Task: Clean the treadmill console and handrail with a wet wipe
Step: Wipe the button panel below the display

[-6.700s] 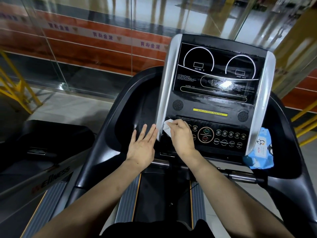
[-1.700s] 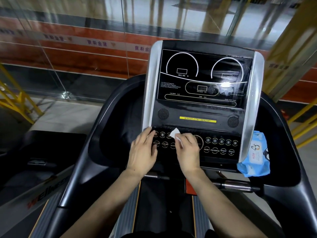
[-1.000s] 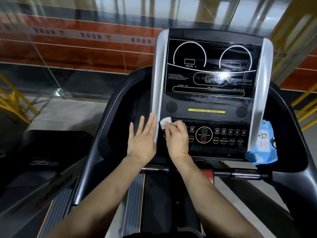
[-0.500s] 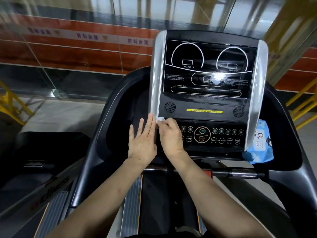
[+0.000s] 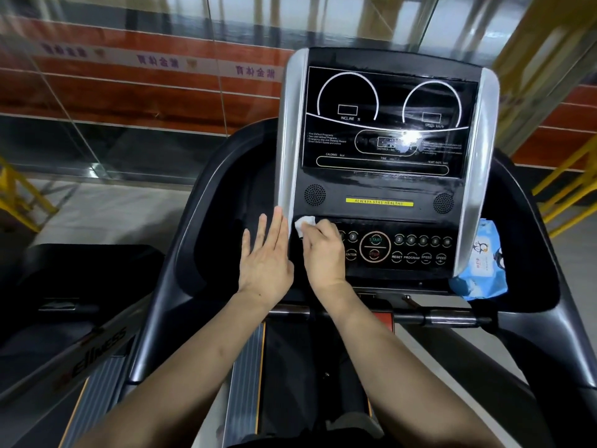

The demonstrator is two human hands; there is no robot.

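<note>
A neighbouring treadmill [image 5: 64, 318] is seen far to the left of the console [image 5: 384, 176]. Just beside the console's lower left corner, the left hand [image 5: 265, 263] is laid flat with its fingers straight and together, its grip fully open and nothing held; its fingertips reach the silver side trim [image 5: 289, 140]. Whether the palm touches the dark housing beneath cannot be told. At the left end of the console's button panel [image 5: 416, 250], a small folded wet wipe [image 5: 303, 224] is pressed against the surface by the right hand [image 5: 323, 250], whose grip is curled round it. To the right of the console, a blue wipe packet [image 5: 481, 270] is lodged in the side pocket. Below the console, the handrail [image 5: 449, 318] is crossed by the right forearm.
</note>
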